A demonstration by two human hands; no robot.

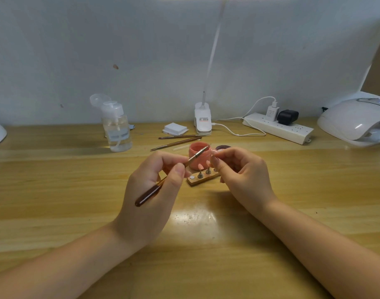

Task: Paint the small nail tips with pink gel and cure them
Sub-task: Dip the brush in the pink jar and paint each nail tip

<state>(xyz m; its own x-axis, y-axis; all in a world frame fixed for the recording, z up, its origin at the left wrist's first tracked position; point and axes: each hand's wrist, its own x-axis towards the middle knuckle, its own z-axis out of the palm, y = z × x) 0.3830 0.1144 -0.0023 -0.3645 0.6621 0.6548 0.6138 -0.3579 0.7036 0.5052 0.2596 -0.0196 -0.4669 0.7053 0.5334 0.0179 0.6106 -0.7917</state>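
At centre of the wooden bench (pixel 55 212), both hands work close together just near of the pink gel jar (pixel 198 156). Left hand (pixel 150 190) has fingers curled round a brown-handled brush (pixel 163 182), pinched btwn thumb and fingers; handle end points near-left, metal ferrule and tip angle up to the right over the jar's open mouth. Right hand (pixel 240 175) has fingers curled, thumb and forefinger pinching sth small at the fingertips, prob a nail tip, too small to tell for sure. Below and btwn the hands sits a small wooden holder block (pixel 203 180) w/ little metal stands on it; a pale disc shows at its left end. Jar lid (pixel 222 147) lies just right of the jar, partly hidden by the right hand.

Far side: two more brushes (pixel 178 140) lie left of the jar, a stack of white pads (pixel 175 128) beyond them, clear pump bottle (pixel 118 130) to the left, clip lamp base (pixel 203 120) at centre w/ its white arm rising up. White power strip (pixel 277 127) w/ two plugs sits to the right, and the white curing lamp (pixel 355 121) is at far right edge.
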